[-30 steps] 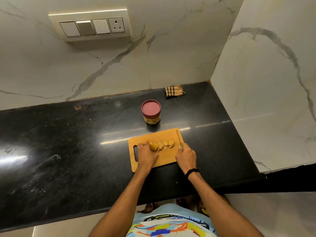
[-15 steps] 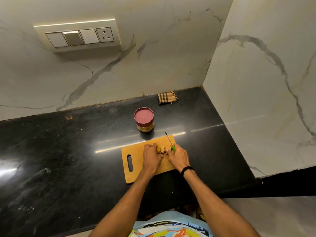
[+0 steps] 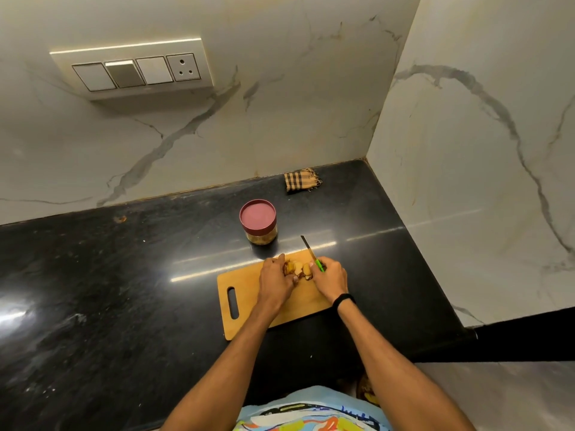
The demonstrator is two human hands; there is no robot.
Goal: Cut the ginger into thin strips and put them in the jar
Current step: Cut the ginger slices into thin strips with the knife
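Head view: on the board (image 3: 245,284), my left hand (image 3: 275,281) holds ginger (image 3: 298,268), right hand (image 3: 331,279) grips knife (image 3: 311,251); I'd stack slices flat.

Both forearms stretched over cutting board (image 3: 242,293). At board's far edge, ginger (image 3: 298,268) pinched by left hand (image 3: 275,283); knife (image 3: 312,252) gripped by right hand (image 3: 331,279) just beside.

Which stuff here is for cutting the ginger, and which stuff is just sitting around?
For the job: ginger, knife in the right hand, left hand holding the ginger, cutting board, jar with its red lid on.

Just lying about: checked cloth near the corner, switch panel on the wall.
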